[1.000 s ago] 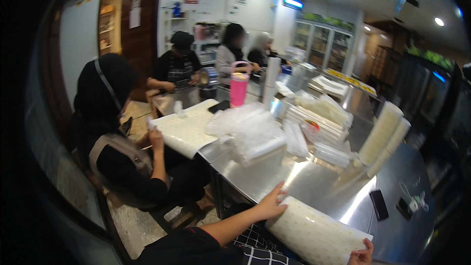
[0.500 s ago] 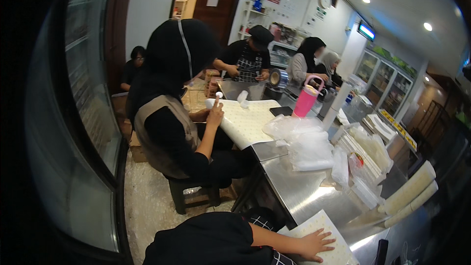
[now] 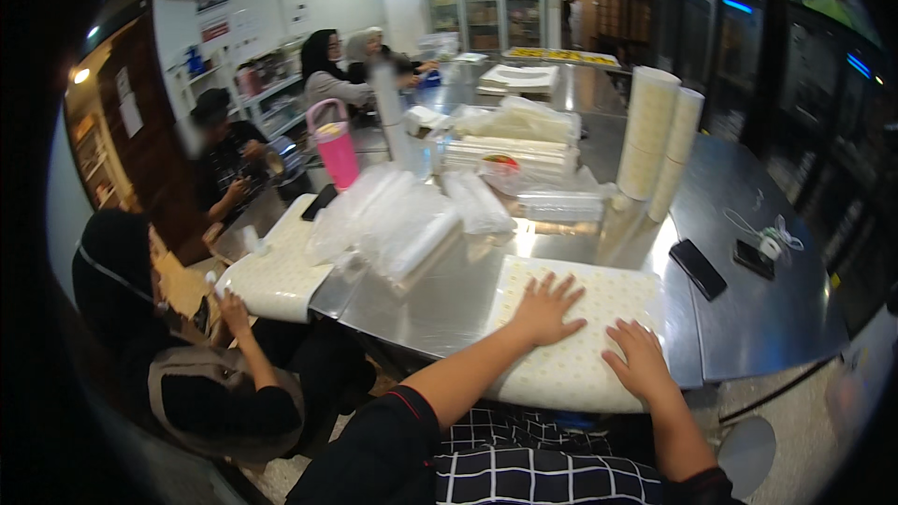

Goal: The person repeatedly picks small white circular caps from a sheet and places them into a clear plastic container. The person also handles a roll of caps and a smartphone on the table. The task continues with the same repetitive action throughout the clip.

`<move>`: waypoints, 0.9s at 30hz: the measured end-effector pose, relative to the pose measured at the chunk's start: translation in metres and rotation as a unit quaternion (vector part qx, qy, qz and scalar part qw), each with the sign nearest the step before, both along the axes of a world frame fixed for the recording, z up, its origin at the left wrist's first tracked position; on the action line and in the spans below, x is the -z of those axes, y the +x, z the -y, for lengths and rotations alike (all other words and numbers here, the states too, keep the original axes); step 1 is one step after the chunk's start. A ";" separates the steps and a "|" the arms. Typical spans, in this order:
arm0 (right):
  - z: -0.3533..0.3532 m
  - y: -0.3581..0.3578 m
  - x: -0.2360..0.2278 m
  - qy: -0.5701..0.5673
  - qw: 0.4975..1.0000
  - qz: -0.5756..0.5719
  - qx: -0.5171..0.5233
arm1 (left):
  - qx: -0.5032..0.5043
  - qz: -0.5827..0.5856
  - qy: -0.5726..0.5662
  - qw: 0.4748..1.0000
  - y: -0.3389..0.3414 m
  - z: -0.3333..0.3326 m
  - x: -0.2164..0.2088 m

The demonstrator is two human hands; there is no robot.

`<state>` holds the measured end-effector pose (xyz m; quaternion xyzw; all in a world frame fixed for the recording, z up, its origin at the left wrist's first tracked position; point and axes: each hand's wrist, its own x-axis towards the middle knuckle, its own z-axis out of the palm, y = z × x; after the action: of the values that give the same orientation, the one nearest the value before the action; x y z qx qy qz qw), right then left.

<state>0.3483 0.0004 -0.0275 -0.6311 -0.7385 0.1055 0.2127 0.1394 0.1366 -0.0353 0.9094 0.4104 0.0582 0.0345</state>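
Observation:
A cream sheet with a small yellowish pattern (image 3: 571,369) lies on the steel table in front of me, its near edge curving down over the table's edge. My left hand (image 3: 545,311) rests palm down on its middle, fingers spread. To the right, my right hand (image 3: 639,355) lies flat on the same sheet, its fingers apart and pointing away from me. Neither hand holds anything. Past the sheet stand two upright rolls, a thick patterned roll (image 3: 647,131) and a thinner roll (image 3: 677,154).
Beyond the sheet lie clear plastic bags (image 3: 393,224) and a clear plastic box (image 3: 561,208). A pink tumbler (image 3: 334,151) stands farther left. Right of the sheet are a black phone (image 3: 698,269) and a small device with a white cable (image 3: 754,258). At left, a seated person (image 3: 220,393) works at another patterned sheet (image 3: 271,285).
My view has swung right, from the seated person toward the table before me. My right hand, outside the earlier picture, now shows on the sheet. The left hand still lies spread on it.

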 end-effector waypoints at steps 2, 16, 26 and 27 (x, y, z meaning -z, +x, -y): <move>-0.013 0.003 -0.001 -0.020 1.000 0.002 0.001 | -0.010 0.009 0.006 1.000 0.003 -0.007 0.000; -0.103 0.033 0.002 -0.119 0.988 0.085 0.048 | 0.008 0.209 -0.015 0.978 -0.027 -0.068 -0.011; -0.132 0.150 -0.020 -0.018 0.926 0.140 0.351 | -0.108 0.035 -0.040 0.993 -0.017 -0.058 -0.008; -0.128 0.167 -0.022 -0.104 0.915 0.085 0.380 | -0.109 0.034 -0.042 0.993 -0.016 -0.059 -0.008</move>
<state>0.5153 0.1286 -0.0054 -0.8895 -0.4428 0.0386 0.1058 0.1232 0.1955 -0.0270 0.8545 0.5077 0.0749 0.0803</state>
